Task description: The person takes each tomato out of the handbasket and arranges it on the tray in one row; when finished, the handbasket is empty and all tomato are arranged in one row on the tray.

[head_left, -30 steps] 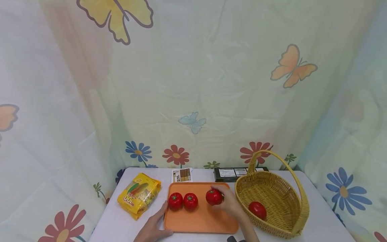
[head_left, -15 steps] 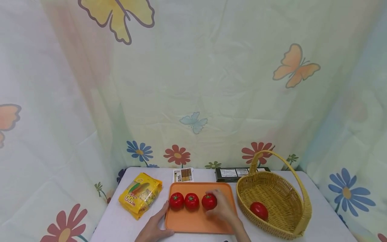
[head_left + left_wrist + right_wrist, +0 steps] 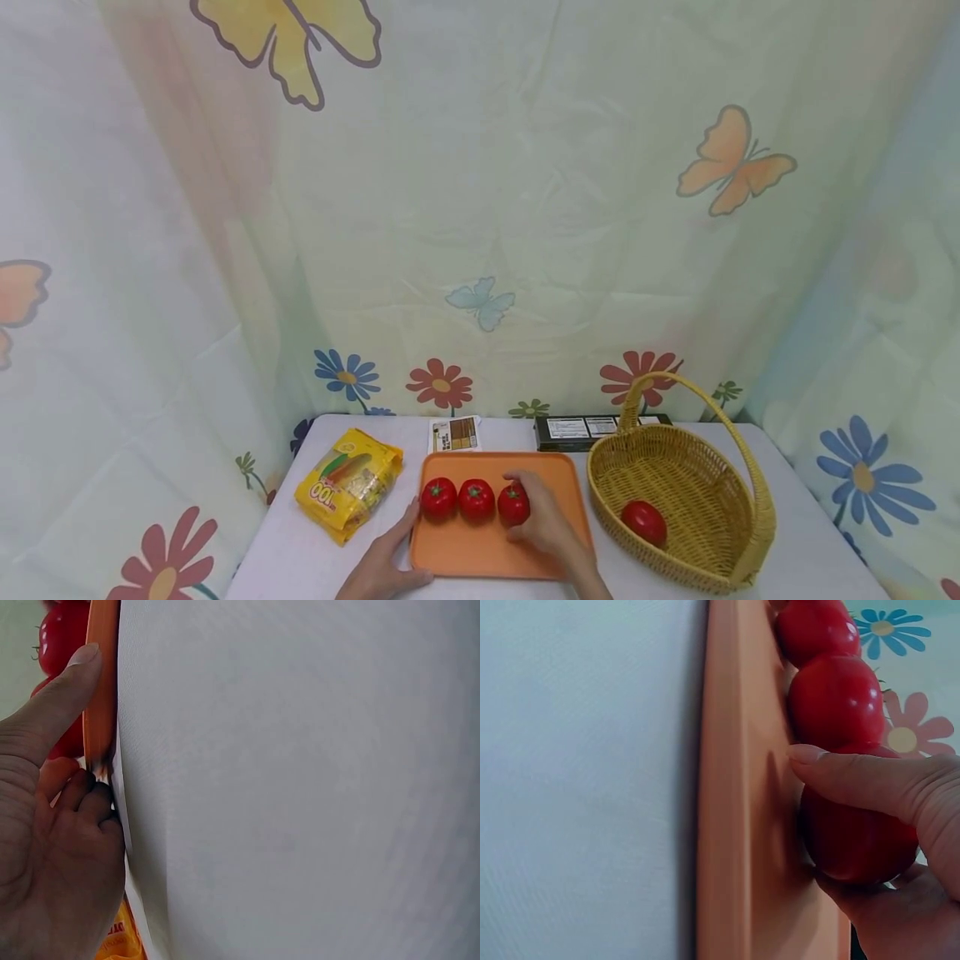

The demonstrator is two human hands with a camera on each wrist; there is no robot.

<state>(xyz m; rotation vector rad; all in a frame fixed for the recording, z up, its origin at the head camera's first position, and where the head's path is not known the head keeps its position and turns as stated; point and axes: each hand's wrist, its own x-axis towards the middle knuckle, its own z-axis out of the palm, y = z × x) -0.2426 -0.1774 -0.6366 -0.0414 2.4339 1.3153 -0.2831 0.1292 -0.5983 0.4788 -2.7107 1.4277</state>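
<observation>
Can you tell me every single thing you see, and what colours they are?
Tomatoes: three, red with green tops, in a row on the tray
Tray: one, orange, on the table
Basket: one, golden, right of the tray
Smooth roundish thing: one, red, in the basket
Bag: one, yellow, left of the tray
Packet: one, white and brown, behind the tray
Box: one, black, behind the tray
Table: one, white
Curtain: pieces unclear, pale, flowery, around the table
Left hand: one, holding the tray
Right hand: one, gripping the rightmost tomato

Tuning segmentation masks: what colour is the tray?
The tray is orange, seen best in the head view.
</observation>
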